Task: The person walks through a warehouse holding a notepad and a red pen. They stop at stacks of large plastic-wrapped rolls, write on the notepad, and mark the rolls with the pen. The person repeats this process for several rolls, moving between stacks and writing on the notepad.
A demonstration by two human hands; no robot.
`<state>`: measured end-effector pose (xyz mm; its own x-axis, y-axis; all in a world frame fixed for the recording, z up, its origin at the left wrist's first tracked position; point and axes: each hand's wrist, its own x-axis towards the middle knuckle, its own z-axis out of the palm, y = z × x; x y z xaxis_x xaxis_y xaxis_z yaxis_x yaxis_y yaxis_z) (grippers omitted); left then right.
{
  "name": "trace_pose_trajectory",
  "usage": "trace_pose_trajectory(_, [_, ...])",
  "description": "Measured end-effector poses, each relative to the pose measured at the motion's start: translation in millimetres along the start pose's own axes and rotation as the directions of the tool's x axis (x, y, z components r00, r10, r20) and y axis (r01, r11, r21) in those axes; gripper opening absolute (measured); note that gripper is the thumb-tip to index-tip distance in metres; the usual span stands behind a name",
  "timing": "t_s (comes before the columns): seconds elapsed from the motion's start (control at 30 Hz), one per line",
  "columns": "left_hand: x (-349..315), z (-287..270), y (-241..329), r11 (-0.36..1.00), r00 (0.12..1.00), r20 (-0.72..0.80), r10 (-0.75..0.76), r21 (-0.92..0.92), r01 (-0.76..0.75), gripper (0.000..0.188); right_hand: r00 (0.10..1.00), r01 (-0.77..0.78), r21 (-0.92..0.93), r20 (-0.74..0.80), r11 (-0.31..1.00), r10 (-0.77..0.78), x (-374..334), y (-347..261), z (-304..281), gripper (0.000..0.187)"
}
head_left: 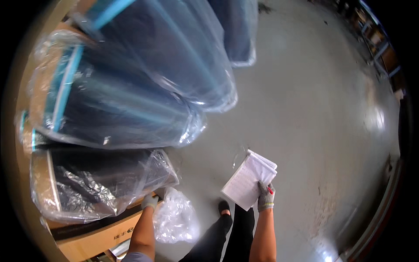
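Note:
My right hand (266, 197), in a grey knit glove, is closed on a stack of papers (244, 185) with handwriting on the top sheet. A small red spot shows by its thumb; I cannot make out what it is. At the lower left, my gloved left hand (149, 201) touches the near right corner of a dark, plastic-wrapped package (104, 179). The fingers of that hand are mostly hidden. Beside it, a crumpled clear plastic bag (176, 218) rests on the floor.
Several tall dark packages (126, 100) in clear plastic, with light blue strips, stand along the left. Below the nearest one is a brown cardboard box (98, 240). Grey floor (305, 109) stretches right. Blue-framed shelving (379, 56) stands at the far right.

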<state>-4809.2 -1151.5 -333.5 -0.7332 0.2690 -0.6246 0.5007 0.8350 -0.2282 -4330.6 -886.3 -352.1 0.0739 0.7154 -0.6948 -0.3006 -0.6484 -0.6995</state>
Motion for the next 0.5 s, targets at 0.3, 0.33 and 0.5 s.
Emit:
trace_pose_trajectory(0.3, [-164,-294,115,0.842,0.335,-0.9,0.28,0.063,-0.536,0.045,0.987,0.098,0.115,0.118,0.989,-0.111,-78,-39,13,0.038])
trace_pose_trajectory(0.33, [-184,-317,102,0.826,0.254,-0.936,0.243,0.063,-0.56,0.045,0.982,0.113,0.119,0.137,0.986,-0.129,-95,-48,16,0.038])
trace_pose_trajectory(0.5, [-246,-443,30,0.785,-0.196,-0.98,0.021,0.138,-0.604,0.038,0.952,0.177,0.118,0.23,0.977,-0.2,-136,-82,28,0.038])
